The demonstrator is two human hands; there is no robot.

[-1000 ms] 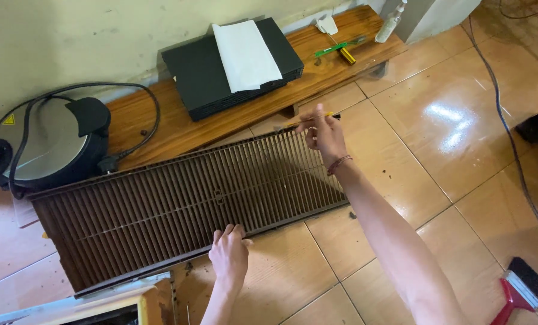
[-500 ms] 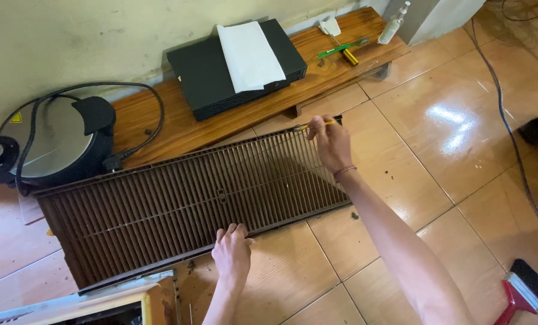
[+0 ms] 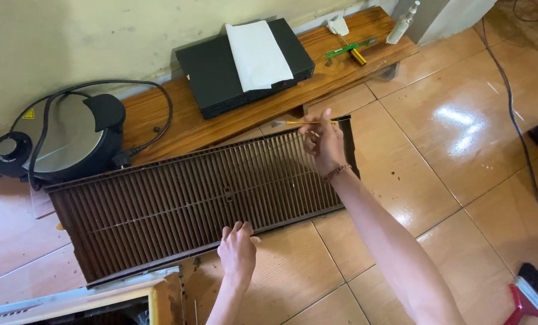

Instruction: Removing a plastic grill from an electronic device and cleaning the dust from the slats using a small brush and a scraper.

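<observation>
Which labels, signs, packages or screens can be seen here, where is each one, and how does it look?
Warning sticker: small yellow triangle on the metal lid of the round black appliance, far left by the wall.
White sheet: plain rectangle lying on the flat black box on the wooden board; no print visible.
Spray bottle: pale, at the board's right end; any label too small to tell.
No screens.

Bright daylight, sharp focus, white glare on glossy floor tiles, soft shadows, slight edge distortion
</observation>
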